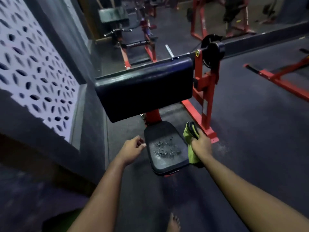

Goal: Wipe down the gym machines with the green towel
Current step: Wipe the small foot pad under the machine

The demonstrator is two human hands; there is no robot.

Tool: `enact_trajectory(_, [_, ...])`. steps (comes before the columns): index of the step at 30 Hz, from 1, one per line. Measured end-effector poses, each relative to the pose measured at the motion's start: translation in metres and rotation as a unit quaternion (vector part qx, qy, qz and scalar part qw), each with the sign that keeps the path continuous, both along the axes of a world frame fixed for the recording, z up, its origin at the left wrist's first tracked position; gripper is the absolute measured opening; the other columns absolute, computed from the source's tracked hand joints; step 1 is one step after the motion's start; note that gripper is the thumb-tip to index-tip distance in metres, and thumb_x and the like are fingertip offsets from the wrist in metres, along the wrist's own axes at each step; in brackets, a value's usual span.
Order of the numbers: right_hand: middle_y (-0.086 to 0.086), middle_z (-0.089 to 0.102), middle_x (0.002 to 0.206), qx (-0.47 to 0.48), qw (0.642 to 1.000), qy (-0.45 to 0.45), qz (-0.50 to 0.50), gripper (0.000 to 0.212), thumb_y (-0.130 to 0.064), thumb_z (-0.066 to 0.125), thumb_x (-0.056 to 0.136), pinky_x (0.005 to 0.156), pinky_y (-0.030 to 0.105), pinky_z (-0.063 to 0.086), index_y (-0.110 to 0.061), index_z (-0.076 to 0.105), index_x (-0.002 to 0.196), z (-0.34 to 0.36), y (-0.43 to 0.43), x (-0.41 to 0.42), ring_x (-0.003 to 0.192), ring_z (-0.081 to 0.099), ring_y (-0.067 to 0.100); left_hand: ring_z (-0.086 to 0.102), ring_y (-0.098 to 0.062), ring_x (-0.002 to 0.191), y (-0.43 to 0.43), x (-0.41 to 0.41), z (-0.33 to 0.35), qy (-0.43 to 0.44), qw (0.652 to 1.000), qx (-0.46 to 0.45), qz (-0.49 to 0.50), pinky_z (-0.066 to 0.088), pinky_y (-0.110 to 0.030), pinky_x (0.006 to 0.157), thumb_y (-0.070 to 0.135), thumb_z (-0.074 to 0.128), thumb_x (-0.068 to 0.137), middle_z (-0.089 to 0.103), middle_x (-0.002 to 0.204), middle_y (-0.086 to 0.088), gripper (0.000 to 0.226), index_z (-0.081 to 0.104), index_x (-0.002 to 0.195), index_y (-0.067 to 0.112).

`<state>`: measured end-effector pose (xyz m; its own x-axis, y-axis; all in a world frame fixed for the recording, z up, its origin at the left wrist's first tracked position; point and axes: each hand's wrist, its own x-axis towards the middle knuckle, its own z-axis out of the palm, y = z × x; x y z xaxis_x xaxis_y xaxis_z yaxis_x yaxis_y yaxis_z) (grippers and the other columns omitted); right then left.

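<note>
Clamping green towel (pixel 192 154), right hand (pixel 201 145) grip | left hand (pixel 132 150) relaxed, empty, beside seat (pixel 164 136)

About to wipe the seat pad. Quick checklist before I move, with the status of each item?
1. The green towel is in the grip of the right hand: ok.
2. The seat pad has droplets on it, ready for wiping: ok.
3. The left hand is beside the seat's left edge, holding nothing: ok.
4. A black item is held along with the towel and may hinder the wipe: not ok.
5. The arm pad above is already clean: cannot tell.
</note>
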<state>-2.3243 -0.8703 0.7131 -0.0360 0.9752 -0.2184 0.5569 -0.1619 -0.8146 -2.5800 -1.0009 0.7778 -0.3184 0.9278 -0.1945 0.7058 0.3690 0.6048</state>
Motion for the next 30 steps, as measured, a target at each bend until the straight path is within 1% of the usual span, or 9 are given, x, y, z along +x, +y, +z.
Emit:
enact_trajectory(5, [-0.001, 0.054, 0.150, 0.085, 0.991, -0.104, 0.001, 0.065, -0.008, 0.060, 0.087, 0.106, 0.048, 0.046, -0.031, 0.051, 0.147, -0.035, 0.008, -0.044, 0.130, 0.055, 0.030, 0.060, -0.017, 0.087, 0.049, -0.034, -0.050, 0.001, 0.998, -0.031, -0.055, 0.041, -0.027, 0.077, 0.017, 0.057, 0.100, 0.069, 0.098, -0.003, 0.010, 0.063, 0.105, 0.010])
enact_trajectory(9, [-0.002, 0.069, 0.129, -0.035, 0.947, -0.246, 0.203, 0.051, -0.058, 0.052, 0.087, 0.099, 0.039, 0.045, -0.032, 0.067, 0.128, -0.090, -0.006, -0.074, 0.120, 0.062, 0.025, 0.059, -0.021, 0.091, 0.077, -0.050, -0.107, -0.013, 0.997, -0.037, -0.072, 0.034, -0.026, 0.074, 0.014, 0.052, 0.101, 0.067, 0.100, -0.003, 0.008, 0.059, 0.104, 0.010])
enact_trajectory(11, [-0.001, 0.075, 0.112, -0.033, 0.949, -0.266, 0.163, 0.071, -0.076, 0.038, 0.077, 0.094, 0.038, 0.042, -0.026, 0.075, 0.111, -0.118, -0.008, -0.090, 0.112, 0.065, 0.025, 0.059, -0.023, 0.096, 0.090, -0.061, -0.150, -0.029, 0.995, -0.057, -0.076, 0.033, -0.027, 0.075, 0.015, 0.049, 0.103, 0.064, 0.102, -0.003, 0.011, 0.058, 0.106, 0.010])
enact_trajectory(12, [0.000, 0.072, 0.121, 0.005, 0.957, -0.260, 0.125, 0.075, -0.078, 0.037, 0.076, 0.096, 0.041, 0.040, -0.027, 0.073, 0.116, -0.126, -0.005, -0.096, 0.119, 0.061, 0.026, 0.058, -0.024, 0.101, 0.095, -0.064, -0.168, -0.032, 0.995, -0.060, -0.076, 0.036, -0.029, 0.079, 0.016, 0.047, 0.103, 0.062, 0.106, -0.003, 0.013, 0.057, 0.109, 0.010])
enact_trajectory(15, [0.000, 0.018, 0.169, 0.020, 0.946, -0.300, 0.117, 0.094, -0.092, 0.045, 0.070, 0.113, 0.065, 0.019, -0.049, 0.033, 0.153, -0.151, 0.017, -0.108, 0.155, 0.011, 0.034, 0.054, -0.029, 0.117, 0.109, -0.070, -0.220, -0.039, 0.996, -0.050, -0.055, 0.041, -0.037, 0.096, 0.019, 0.043, 0.105, 0.057, 0.123, -0.011, 0.024, 0.053, 0.124, 0.008])
enact_trajectory(17, [-0.005, -0.020, 0.169, -0.034, 0.927, -0.340, 0.154, 0.112, -0.104, 0.038, 0.061, 0.111, 0.078, 0.005, -0.058, 0.000, 0.156, -0.171, 0.036, -0.112, 0.154, -0.018, 0.037, 0.046, -0.031, 0.131, 0.114, -0.072, -0.246, -0.046, 0.998, -0.042, -0.022, 0.036, -0.039, 0.108, 0.018, 0.041, 0.106, 0.049, 0.140, -0.015, 0.038, 0.046, 0.141, 0.004])
enact_trajectory(18, [-0.006, -0.023, 0.168, -0.043, 0.923, -0.350, 0.151, 0.113, -0.107, 0.033, 0.059, 0.109, 0.081, 0.003, -0.059, -0.006, 0.154, -0.181, 0.043, -0.115, 0.153, -0.020, 0.039, 0.041, -0.031, 0.137, 0.115, -0.072, -0.256, -0.051, 0.998, -0.039, -0.010, 0.032, -0.038, 0.112, 0.018, 0.041, 0.106, 0.042, 0.149, -0.016, 0.044, 0.040, 0.147, 0.002])
enact_trajectory(24, [-0.004, 0.012, 0.171, 0.033, 0.913, -0.406, 0.036, 0.084, -0.095, 0.011, 0.083, 0.109, 0.076, 0.018, -0.055, 0.011, 0.157, -0.215, 0.040, -0.127, 0.154, 0.014, 0.038, 0.036, -0.035, 0.141, 0.122, -0.066, -0.295, -0.051, 0.998, 0.021, 0.014, 0.033, -0.042, 0.117, 0.014, 0.041, 0.105, 0.027, 0.158, -0.016, 0.051, 0.031, 0.154, 0.001])
enact_trajectory(30, [-0.007, 0.013, 0.171, 0.027, 0.917, -0.397, -0.003, 0.068, -0.079, 0.014, 0.095, 0.111, 0.075, 0.015, -0.052, 0.016, 0.157, -0.221, 0.007, -0.131, 0.156, 0.008, 0.032, 0.042, -0.036, 0.137, 0.115, -0.065, -0.301, -0.026, 0.999, 0.046, 0.003, 0.039, -0.045, 0.113, 0.008, 0.042, 0.102, 0.030, 0.154, -0.016, 0.051, 0.033, 0.151, -0.001])
